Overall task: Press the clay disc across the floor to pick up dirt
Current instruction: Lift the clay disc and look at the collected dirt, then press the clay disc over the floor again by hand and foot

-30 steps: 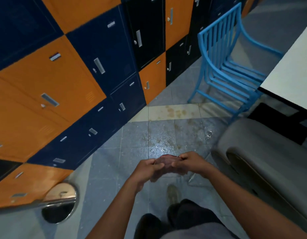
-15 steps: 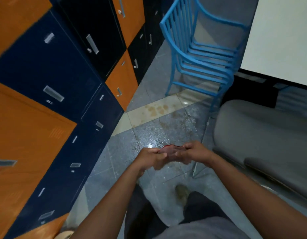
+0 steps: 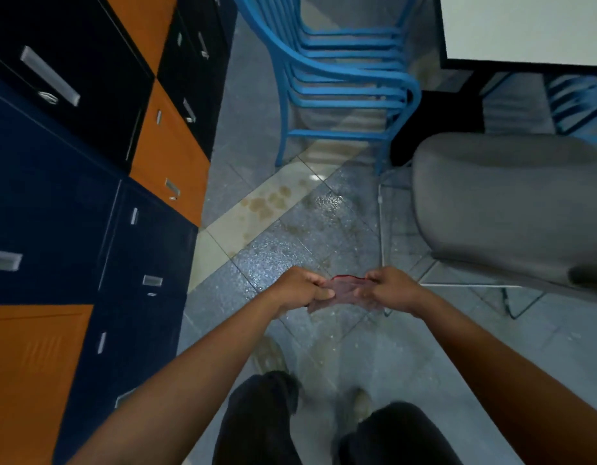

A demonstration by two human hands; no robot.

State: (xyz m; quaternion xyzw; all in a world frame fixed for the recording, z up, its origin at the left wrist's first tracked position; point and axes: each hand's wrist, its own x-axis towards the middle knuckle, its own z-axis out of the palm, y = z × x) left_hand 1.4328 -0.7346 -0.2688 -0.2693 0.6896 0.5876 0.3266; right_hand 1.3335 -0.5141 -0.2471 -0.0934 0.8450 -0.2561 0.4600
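A thin reddish-pink clay disc (image 3: pixel 344 290) is stretched flat between both hands, held in the air above the speckled grey floor tiles (image 3: pixel 290 250). My left hand (image 3: pixel 299 286) pinches its left edge and my right hand (image 3: pixel 391 288) pinches its right edge. The disc's far rim shows a red, ragged edge. Brown dirt stains (image 3: pixel 270 199) mark a pale tile strip ahead, and more grime spreads over the shiny grey tiles beyond the disc.
Blue, black and orange lockers (image 3: pixel 89 196) line the left. A blue slatted chair (image 3: pixel 344 82) stands ahead. A grey cushioned seat (image 3: pixel 511 203) on a thin metal frame is close on the right, under a white table (image 3: pixel 525 28). My knees and shoes are below.
The view has tilted and moved closer to the floor. My hands have pulled apart, so the clay disc is stretched wider between them than before.
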